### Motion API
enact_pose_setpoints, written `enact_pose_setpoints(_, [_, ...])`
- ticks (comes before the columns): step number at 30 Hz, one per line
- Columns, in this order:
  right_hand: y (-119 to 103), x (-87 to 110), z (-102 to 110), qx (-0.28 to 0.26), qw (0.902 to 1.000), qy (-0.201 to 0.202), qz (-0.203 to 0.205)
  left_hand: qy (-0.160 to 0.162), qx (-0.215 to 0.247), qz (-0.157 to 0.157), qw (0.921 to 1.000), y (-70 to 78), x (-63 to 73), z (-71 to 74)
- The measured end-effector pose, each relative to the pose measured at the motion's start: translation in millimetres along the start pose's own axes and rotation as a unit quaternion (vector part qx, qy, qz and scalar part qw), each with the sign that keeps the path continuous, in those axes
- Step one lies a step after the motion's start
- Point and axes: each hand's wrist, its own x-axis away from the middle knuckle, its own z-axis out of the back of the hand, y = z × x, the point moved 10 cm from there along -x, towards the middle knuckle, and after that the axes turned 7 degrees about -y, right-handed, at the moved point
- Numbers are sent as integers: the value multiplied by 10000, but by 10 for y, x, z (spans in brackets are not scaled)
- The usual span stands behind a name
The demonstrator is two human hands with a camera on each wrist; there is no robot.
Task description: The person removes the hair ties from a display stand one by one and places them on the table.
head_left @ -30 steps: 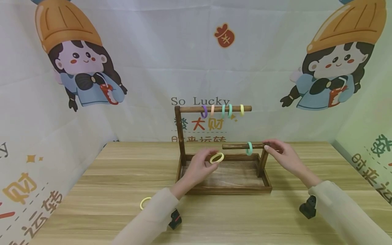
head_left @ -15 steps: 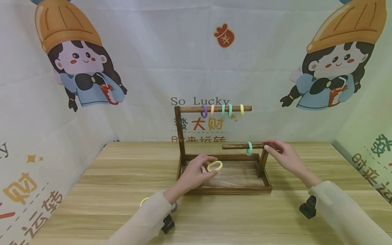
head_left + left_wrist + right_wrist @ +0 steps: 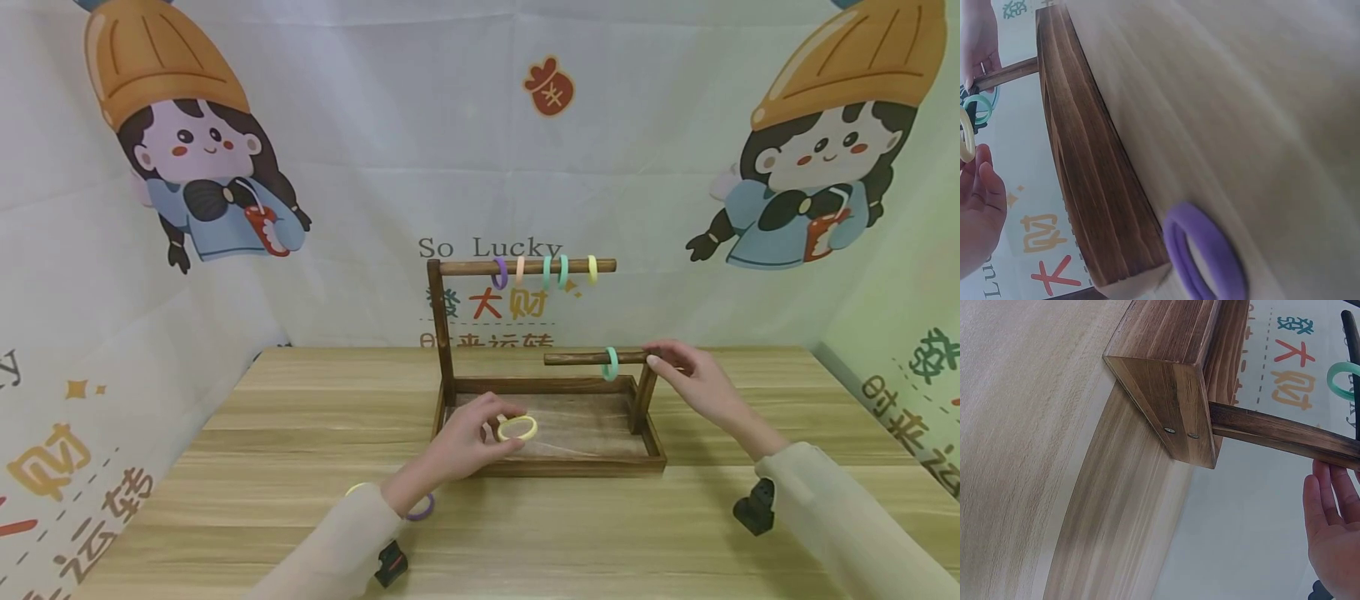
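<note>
In the head view my left hand (image 3: 471, 435) pinches a yellow hair tie (image 3: 517, 428) between thumb and fingers, over the tray of a dark wooden rack (image 3: 551, 467). My right hand (image 3: 696, 379) holds the top of the rack's short post, thumb in front and fingers behind; in the right wrist view its fingers (image 3: 1330, 490) lie against that post (image 3: 1279, 431). A green hair tie (image 3: 611, 364) hangs on the lower bar. Along the upper bar (image 3: 465, 268) hang a purple hair tie (image 3: 500, 273), a peach one, two green ones and a yellow one.
On the wooden table (image 3: 247, 433), a purple hair tie (image 3: 1210, 256) lies in front of the rack, left of its middle. Next to it another yellow hair tie (image 3: 357, 488) is mostly hidden by the left sleeve. A printed cloth (image 3: 360, 167) hangs behind the table.
My left hand has drawn down and left from the lower bar with the yellow hair tie. The purple hair tie on the table has come into sight. My right hand stays put.
</note>
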Motion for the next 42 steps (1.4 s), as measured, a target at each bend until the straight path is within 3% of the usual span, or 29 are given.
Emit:
enact_pose_setpoints(12, [9,-1,5,36,10000,-8,-50,-371,9,-173,9992,-12,177,-66])
enact_pose_setpoints(27, [15,0,8,76,10000,22,-44,-968,131,284,9948,-141,401,-198])
enact_pose_setpoints(33, [17,-1,12,78,10000,30,-2,-1338,163,577,9892,-215,481,-266])
enact_pose_setpoints(42, [14,-2,8,125,9999,26,-20,-1785,-48,498,9827,-193,578,-319])
